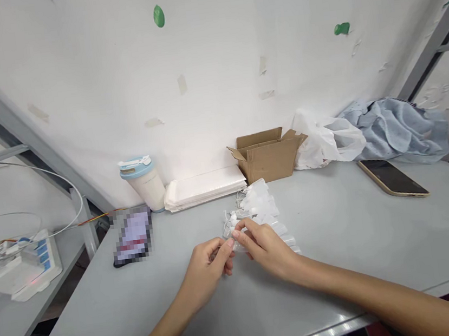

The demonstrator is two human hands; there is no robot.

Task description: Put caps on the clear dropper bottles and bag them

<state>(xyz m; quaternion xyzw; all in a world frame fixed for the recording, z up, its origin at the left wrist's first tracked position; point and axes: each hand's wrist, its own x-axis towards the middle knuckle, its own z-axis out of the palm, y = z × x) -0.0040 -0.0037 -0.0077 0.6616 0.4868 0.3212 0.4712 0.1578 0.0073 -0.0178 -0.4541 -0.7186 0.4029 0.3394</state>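
Observation:
My left hand [209, 267] and my right hand [263, 245] meet at the middle of the grey table [340, 241]. Together they pinch a small clear plastic packet [233, 239] between their fingertips. Just behind my right hand lies a row of similar clear packets [262, 207] with small white items in them. What the packet in my fingers holds is too small to tell.
A stack of white pouches [204, 188], a cup with a blue lid [143, 182] and an open cardboard box [267, 154] stand against the wall. A phone [132, 236] lies at the left, another phone [392, 178] at the right, near a plastic bag [327, 139] and blue cloth [395, 128]. A power strip [27, 263] sits on the left shelf.

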